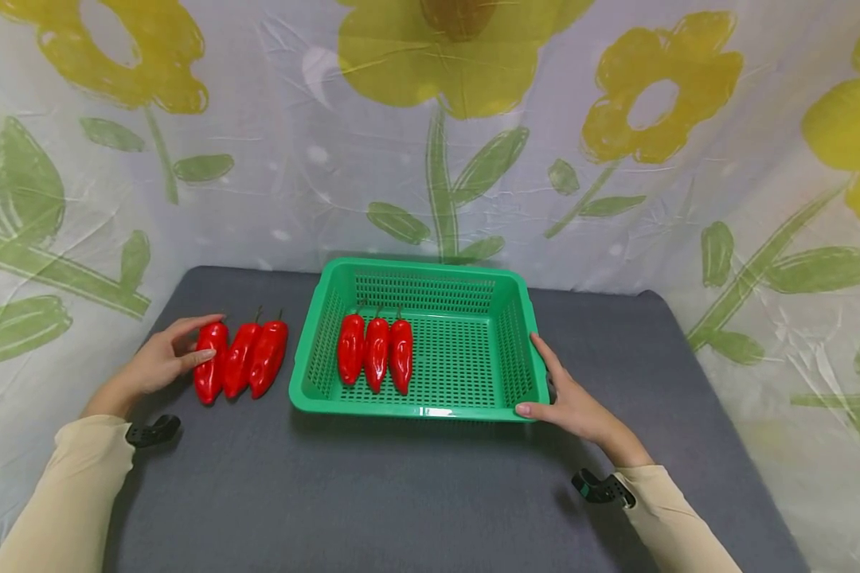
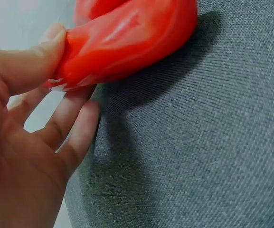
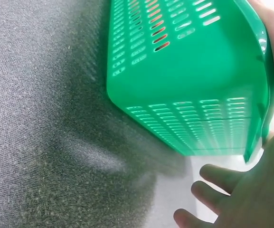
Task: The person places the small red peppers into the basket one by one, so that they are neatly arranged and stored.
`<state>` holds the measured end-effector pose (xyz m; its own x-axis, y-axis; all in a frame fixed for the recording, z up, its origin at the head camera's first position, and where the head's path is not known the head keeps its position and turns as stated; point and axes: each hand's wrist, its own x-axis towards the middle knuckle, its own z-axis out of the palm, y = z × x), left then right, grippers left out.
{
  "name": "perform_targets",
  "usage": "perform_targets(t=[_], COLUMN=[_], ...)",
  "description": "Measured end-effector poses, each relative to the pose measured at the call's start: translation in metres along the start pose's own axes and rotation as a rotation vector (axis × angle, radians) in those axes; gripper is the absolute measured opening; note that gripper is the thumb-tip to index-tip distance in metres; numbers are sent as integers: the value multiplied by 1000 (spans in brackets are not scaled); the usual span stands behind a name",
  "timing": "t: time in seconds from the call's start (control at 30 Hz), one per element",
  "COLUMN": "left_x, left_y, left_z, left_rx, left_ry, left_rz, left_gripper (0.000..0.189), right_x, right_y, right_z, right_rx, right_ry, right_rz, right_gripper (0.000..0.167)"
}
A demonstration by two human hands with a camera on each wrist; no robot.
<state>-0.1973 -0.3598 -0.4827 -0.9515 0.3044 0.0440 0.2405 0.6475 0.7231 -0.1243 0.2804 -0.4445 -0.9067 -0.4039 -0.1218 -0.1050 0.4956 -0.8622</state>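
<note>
At the left, my left hand (image 1: 154, 362) pinches the leftmost red pepper (image 1: 208, 378) between thumb and fingers. Two more red peppers (image 1: 240, 358) lie right beside it on the dark cloth. In the left wrist view, the thumb presses one side of the held pepper (image 2: 137, 42), with fingers behind its end. A green plastic basket (image 1: 394, 411) stands mid-table with three red peppers (image 1: 376, 350) side by side in its left half. My right hand (image 1: 576, 404) holds the basket's right front corner, thumb on the rim; its lower fingers (image 3: 217, 178) stay off the wall.
Dark grey cloth (image 1: 373, 493) covers the table. A curtain (image 1: 258, 207) printed with yellow flowers hangs behind and along both sides. Black bands (image 1: 154, 430) are worn at both wrists.
</note>
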Motion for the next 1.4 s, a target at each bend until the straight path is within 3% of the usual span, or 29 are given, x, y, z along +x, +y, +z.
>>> perform_targets(t=[0.4,0.7,0.97,1.23,1.4], left_x=[-2,-3,6,13,21], left_y=[1,9,28,58,80], left_z=[-4,-10,-20,-26,-27], left_rx=[20,25,35,16,33], left_ry=[43,69,98,109,103], left_rz=[-30,-6,-25,-80,-58], left_gripper=[62,63,64,61,62], right_x=[0,0,0,0,0], right_y=[0,2,1,2,3], right_z=[0,2,1,1,1], right_rx=[33,35,45,52,46], right_ry=[-12,-14,-12,-16,-16], right_rz=[-10,-9,3,3,5], right_gripper=[111,111,110,109,110])
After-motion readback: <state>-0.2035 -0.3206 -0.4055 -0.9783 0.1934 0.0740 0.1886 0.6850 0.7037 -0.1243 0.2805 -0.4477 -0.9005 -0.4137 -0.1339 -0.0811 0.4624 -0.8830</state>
